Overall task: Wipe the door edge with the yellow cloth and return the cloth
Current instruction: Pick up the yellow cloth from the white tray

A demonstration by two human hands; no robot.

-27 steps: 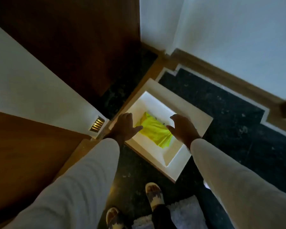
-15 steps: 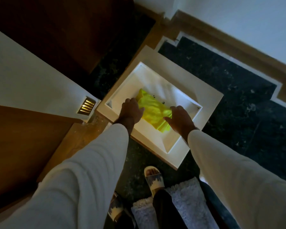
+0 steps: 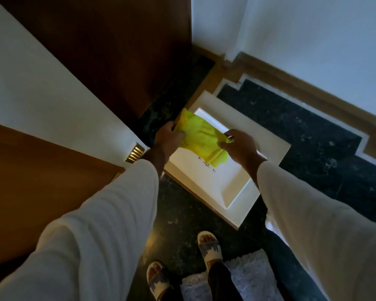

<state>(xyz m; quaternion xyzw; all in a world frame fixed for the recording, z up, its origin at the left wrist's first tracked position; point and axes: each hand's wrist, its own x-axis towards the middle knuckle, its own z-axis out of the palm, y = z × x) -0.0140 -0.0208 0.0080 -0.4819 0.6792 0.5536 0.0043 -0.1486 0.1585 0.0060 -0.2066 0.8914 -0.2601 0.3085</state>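
Observation:
The yellow cloth (image 3: 201, 139) hangs crumpled between both hands, lifted above the white tray (image 3: 243, 200) on the dark floor. My left hand (image 3: 166, 141) grips its left end and my right hand (image 3: 240, 148) pinches its right end. The wooden door (image 3: 41, 181) stands open at the left, its white edge (image 3: 41, 90) facing me with a brass latch plate (image 3: 135, 153) just left of my left wrist.
A second dark wooden door panel (image 3: 109, 46) stands behind. White walls with a wooden skirting (image 3: 313, 90) run at the right. My sandalled feet (image 3: 208, 246) stand on dark marble beside a grey rug (image 3: 245, 276).
Both hands reached into the tray, took hold of the yellow cloth and lifted it out; the camera view rose again.

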